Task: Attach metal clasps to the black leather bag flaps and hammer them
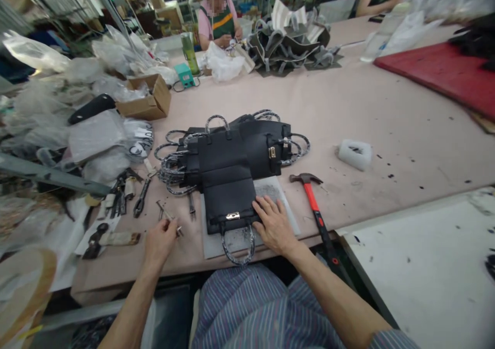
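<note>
A black handbag panel with a gold-coloured clasp lies on a pale board at the table's front edge. Its plastic-wrapped handle hangs toward me. My right hand rests flat on the panel's right edge, fingers stretched out. To the left of the board, my left hand is closed in a pinch around a thin metal tool whose exact kind I cannot make out. Behind the panel lie more black bag pieces with wrapped handles, stacked on one another.
A red-handled claw hammer lies right of the board. Pliers and other hand tools are at the left. Farther off are a white roll, a cardboard box, grey pieces, a red board and a seated person.
</note>
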Motion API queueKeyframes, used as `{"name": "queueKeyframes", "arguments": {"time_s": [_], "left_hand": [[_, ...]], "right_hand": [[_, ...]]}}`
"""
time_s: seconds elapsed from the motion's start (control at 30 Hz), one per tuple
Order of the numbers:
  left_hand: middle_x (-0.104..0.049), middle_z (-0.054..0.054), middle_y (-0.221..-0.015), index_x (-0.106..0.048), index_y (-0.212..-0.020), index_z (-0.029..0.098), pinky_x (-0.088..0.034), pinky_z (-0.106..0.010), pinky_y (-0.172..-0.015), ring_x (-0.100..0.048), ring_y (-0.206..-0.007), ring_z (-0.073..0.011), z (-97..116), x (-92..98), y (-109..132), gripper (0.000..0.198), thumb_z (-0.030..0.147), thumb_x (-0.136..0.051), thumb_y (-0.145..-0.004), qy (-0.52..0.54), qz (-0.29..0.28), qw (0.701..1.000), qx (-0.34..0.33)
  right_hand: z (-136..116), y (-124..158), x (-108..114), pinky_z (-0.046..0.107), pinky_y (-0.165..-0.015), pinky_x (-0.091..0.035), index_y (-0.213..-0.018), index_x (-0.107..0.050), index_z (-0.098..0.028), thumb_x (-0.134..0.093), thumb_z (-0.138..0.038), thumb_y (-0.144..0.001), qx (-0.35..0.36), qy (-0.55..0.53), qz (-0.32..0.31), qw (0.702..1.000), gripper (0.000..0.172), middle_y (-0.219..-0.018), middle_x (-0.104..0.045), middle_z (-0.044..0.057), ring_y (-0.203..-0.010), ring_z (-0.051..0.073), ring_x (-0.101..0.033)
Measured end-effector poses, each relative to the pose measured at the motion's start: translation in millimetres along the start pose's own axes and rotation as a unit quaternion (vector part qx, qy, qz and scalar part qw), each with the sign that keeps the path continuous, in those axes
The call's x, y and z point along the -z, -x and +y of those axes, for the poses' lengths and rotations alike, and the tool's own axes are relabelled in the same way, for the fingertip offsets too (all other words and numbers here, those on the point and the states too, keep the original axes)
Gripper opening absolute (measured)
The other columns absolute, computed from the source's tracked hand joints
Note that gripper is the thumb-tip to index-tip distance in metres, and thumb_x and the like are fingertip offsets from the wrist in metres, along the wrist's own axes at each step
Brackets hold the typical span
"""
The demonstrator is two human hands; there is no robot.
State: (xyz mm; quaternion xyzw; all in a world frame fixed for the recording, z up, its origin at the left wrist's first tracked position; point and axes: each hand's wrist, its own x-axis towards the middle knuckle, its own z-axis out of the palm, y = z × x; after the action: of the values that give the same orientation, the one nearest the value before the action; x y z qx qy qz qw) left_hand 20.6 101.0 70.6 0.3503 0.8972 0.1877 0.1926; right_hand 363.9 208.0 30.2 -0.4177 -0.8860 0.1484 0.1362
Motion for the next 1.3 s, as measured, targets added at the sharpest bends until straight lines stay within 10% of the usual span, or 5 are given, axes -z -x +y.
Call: {"name": "queueKeyframes", "arguments": {"time_s": [0.23, 0.33, 0.57, 0.9, 1.3], "left_hand": [[-0.074, -0.020, -0.098, -0.071, -0.096, 0.015, -0.053, -0.045, -0.074, -0.070, -0.089, -0.0380, 1.2, -2.0, 12.3, 0.045, 0.052, -0.045, -0.092, -0.289, 0.032, 0.956, -0.028], [-0.071, -0.018, -0.112, -0.068, -0.109, 0.015, -0.055, -0.042, -0.084, -0.070, -0.098, -0.0316, 25.2, -16.3, 32.2, 0.035, 0.038, -0.046, -0.096, -0.206, 0.104, 0.951, -0.207], [-0.068, -0.014, -0.124, -0.064, -0.116, 0.017, -0.034, -0.063, -0.118, -0.055, -0.133, -0.0336, 62.3, -71.5, 110.9, 0.028, 0.034, -0.060, -0.094, -0.061, -0.089, 0.786, -0.609], [-0.067, -0.012, -0.097, -0.063, -0.100, 0.011, -0.050, -0.052, -0.109, -0.066, -0.103, -0.0261, 64.8, -120.7, 161.2, 0.026, 0.003, -0.041, -0.090, -0.021, -0.013, 0.811, -0.585], [-0.067, -0.011, -0.108, -0.062, -0.109, 0.017, -0.054, -0.042, -0.089, -0.063, -0.102, -0.0259, 74.7, -80.8, 105.8, 0.015, 0.021, -0.061, -0.095, 0.005, 0.097, 0.902, -0.420]], "right_hand": [[2.5, 1.3, -1.5, 0.059, -0.120, -0.018, -0.149, -0.047, -0.019, -0.052, -0.030, -0.095, 0.004, -0.002, 0.010, 1.000, 0.055, -0.158, -0.043, 0.011, -0.146, 0.034, -0.033], [3.3, 1.2, -2.8, 0.059, -0.120, -0.018, -0.148, -0.047, -0.018, -0.053, -0.030, -0.095, 0.006, -0.001, 0.007, 1.000, 0.055, -0.158, -0.043, 0.011, -0.147, 0.035, -0.032], [4.6, 1.9, -1.0, 0.060, -0.120, -0.021, -0.148, -0.047, -0.018, -0.051, -0.026, -0.096, 0.006, -0.002, -0.004, 1.000, 0.052, -0.157, -0.044, 0.012, -0.147, 0.034, -0.033], [4.8, 10.0, 8.4, 0.062, -0.119, -0.024, -0.145, -0.053, -0.024, -0.048, -0.030, -0.099, 0.001, -0.017, -0.021, 1.000, 0.046, -0.159, -0.040, 0.011, -0.148, 0.034, -0.032], [-5.6, -1.5, 18.2, 0.052, -0.109, -0.033, -0.124, -0.065, -0.024, -0.057, -0.026, -0.098, 0.054, 0.024, -0.002, 0.998, 0.028, -0.136, -0.058, 0.010, -0.127, 0.031, -0.048]]}}
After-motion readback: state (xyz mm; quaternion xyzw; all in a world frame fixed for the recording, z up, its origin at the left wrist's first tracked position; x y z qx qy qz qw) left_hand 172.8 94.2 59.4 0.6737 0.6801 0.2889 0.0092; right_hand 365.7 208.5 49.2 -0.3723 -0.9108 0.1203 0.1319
